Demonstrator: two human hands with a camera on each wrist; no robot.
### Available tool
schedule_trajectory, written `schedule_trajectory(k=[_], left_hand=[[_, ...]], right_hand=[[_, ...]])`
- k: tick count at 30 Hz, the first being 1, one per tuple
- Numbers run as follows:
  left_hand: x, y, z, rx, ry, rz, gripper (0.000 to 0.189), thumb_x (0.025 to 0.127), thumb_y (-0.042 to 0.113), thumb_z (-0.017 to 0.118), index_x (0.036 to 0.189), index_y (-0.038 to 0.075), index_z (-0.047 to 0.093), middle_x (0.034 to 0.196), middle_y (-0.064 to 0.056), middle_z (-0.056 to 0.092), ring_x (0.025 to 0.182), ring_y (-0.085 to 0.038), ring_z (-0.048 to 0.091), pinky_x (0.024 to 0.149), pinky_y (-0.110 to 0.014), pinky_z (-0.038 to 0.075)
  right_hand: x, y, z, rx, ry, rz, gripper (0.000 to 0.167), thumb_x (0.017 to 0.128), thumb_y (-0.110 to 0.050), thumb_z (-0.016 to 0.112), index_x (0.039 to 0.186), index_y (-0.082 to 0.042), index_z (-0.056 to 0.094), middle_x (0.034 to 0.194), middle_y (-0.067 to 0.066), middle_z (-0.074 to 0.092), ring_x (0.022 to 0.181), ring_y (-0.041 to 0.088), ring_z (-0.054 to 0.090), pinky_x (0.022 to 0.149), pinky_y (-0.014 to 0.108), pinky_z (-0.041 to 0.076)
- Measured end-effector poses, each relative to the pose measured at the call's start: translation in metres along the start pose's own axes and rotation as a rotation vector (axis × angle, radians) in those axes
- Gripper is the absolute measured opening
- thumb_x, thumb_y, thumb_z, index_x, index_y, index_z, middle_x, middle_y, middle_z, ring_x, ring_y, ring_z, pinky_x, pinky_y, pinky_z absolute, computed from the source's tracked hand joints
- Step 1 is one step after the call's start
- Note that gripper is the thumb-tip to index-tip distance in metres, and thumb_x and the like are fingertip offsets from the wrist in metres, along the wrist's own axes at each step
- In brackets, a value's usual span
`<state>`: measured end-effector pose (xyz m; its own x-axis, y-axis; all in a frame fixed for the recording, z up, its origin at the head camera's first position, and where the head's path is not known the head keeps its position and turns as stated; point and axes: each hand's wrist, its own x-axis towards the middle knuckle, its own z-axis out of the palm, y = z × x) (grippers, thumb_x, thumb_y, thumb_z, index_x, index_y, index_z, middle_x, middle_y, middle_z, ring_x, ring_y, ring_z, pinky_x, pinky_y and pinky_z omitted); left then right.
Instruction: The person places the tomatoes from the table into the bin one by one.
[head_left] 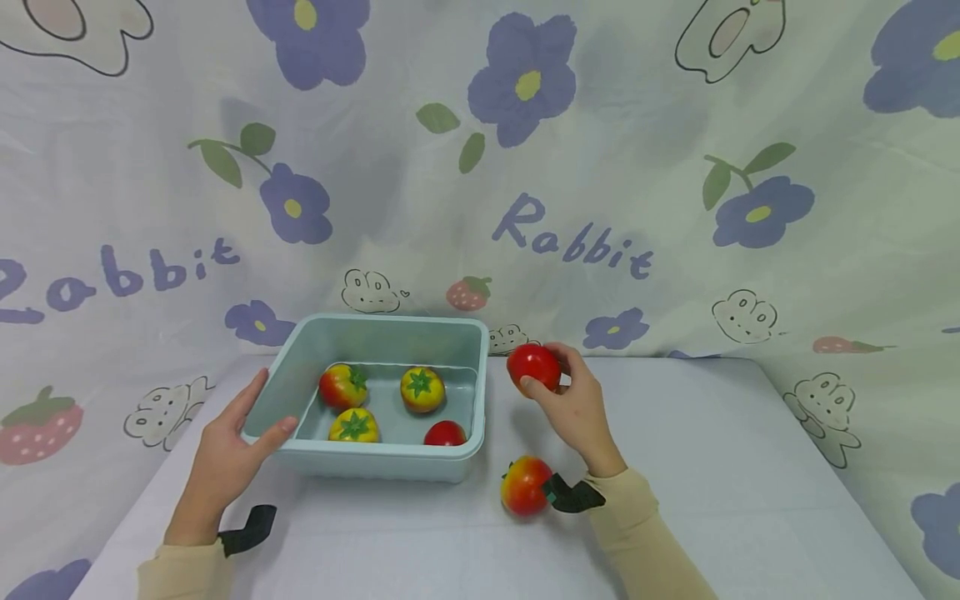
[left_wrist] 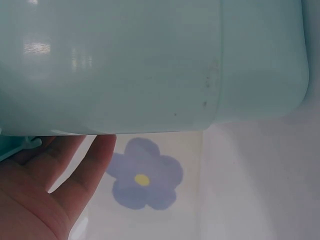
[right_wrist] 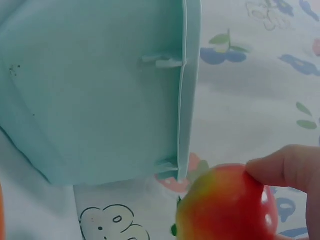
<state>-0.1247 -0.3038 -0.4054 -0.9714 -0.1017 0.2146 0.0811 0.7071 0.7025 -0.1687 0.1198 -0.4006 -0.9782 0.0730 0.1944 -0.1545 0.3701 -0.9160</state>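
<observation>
In the head view my right hand (head_left: 573,408) pinches a red tomato (head_left: 532,367) between thumb and fingers, just right of the light blue bin (head_left: 480,392). The right wrist view shows this tomato (right_wrist: 225,205) with a yellowish patch and a bit of green at its side. My left hand (head_left: 228,454) lies at the bin's front left corner, thumb at the front rim and fingers spread along the left side. Inside the bin are a red-yellow tomato (head_left: 341,386), two yellowish tomatoes (head_left: 422,390) with green tops, and a red one (head_left: 446,433) partly hidden by the front wall.
Another red-orange tomato (head_left: 525,486) stands on the white tabletop (head_left: 390,533), beside my right wrist and its dark strap (head_left: 573,494). A cloth (head_left: 420,208) printed with flowers and rabbits hangs behind the table.
</observation>
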Motion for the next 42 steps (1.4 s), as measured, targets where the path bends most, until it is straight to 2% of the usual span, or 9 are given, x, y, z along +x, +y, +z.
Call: schedule_trajectory(k=[8, 22, 27, 35, 42], left_hand=[[0.001, 0.001, -0.001, 0.006, -0.001, 0.001, 0.085, 0.095, 0.033, 0.069, 0.162, 0.014, 0.02, 0.158, -0.03, 0.029, 0.135, -0.059, 0.034, 0.095, -0.08, 0.033], [0.001, -0.001, 0.0, 0.006, -0.006, -0.002, 0.086, 0.095, 0.032, 0.069, 0.162, 0.016, 0.019, 0.158, -0.029, 0.029, 0.135, -0.059, 0.034, 0.095, -0.081, 0.033], [0.001, 0.0, 0.0, -0.004, -0.004, -0.007, 0.086, 0.095, 0.032, 0.069, 0.162, 0.016, 0.019, 0.158, -0.029, 0.029, 0.135, -0.059, 0.033, 0.095, -0.081, 0.033], [0.0, 0.0, 0.001, 0.002, -0.002, -0.018, 0.086, 0.095, 0.033, 0.069, 0.162, 0.015, 0.018, 0.158, -0.03, 0.028, 0.135, -0.059, 0.033, 0.095, -0.081, 0.033], [0.001, -0.001, 0.001, 0.001, -0.008, -0.016, 0.086, 0.095, 0.033, 0.069, 0.162, 0.015, 0.018, 0.159, -0.03, 0.027, 0.136, -0.059, 0.032, 0.095, -0.081, 0.032]], right_hand=[[-0.004, -0.009, 0.002, 0.038, 0.058, -0.054, 0.061, 0.089, -0.022, 0.076, 0.142, -0.011, 0.049, 0.14, 0.008, 0.056, 0.124, 0.027, 0.051, 0.093, 0.046, 0.056], [-0.011, -0.021, 0.014, 0.075, 0.053, -0.224, 0.062, 0.088, -0.02, 0.079, 0.143, -0.012, 0.052, 0.14, 0.002, 0.056, 0.123, 0.021, 0.052, 0.095, 0.043, 0.055], [-0.013, -0.024, 0.019, 0.072, 0.033, -0.279, 0.064, 0.087, -0.02, 0.079, 0.144, -0.013, 0.051, 0.141, 0.001, 0.055, 0.124, 0.021, 0.051, 0.095, 0.045, 0.055], [-0.017, -0.026, 0.026, 0.013, -0.005, -0.386, 0.062, 0.086, -0.021, 0.08, 0.143, -0.021, 0.056, 0.14, 0.0, 0.052, 0.122, 0.018, 0.052, 0.093, 0.04, 0.056], [-0.023, -0.028, 0.033, 0.015, -0.048, -0.445, 0.063, 0.087, -0.021, 0.08, 0.144, -0.022, 0.055, 0.142, 0.002, 0.05, 0.126, 0.018, 0.051, 0.096, 0.038, 0.056]])
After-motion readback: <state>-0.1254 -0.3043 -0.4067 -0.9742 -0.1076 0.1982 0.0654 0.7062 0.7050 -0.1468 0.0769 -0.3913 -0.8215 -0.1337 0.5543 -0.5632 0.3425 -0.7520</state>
